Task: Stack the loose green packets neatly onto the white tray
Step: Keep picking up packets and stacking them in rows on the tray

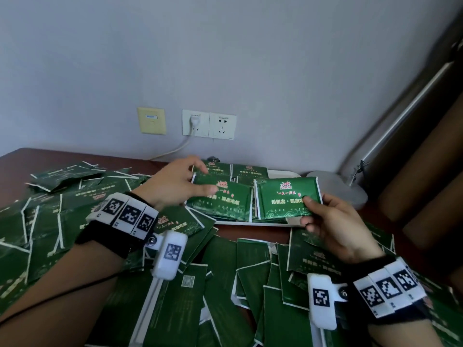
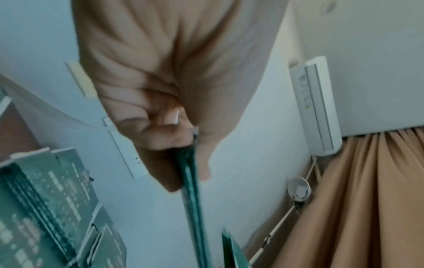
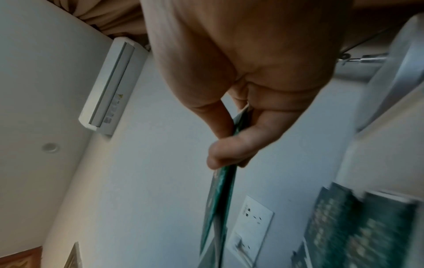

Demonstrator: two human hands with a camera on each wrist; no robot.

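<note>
Your left hand (image 1: pixel 179 182) pinches one packet (image 1: pixel 220 201) and your right hand (image 1: pixel 335 221) another (image 1: pixel 288 196), both over the stacks on the tray (image 1: pixel 285 174) (mostly hidden). Let go unevenly and they could slide off crooked.

I can only see thin bits of the white tray (image 1: pixel 250 222); green packets cover the rest. The words on the packet (image 1: pixel 285 196) in my right hand (image 1: pixel 335 229) are too fuzzy to read. Both wrist views are blurry. My arms run off the bottom edge.
</note>
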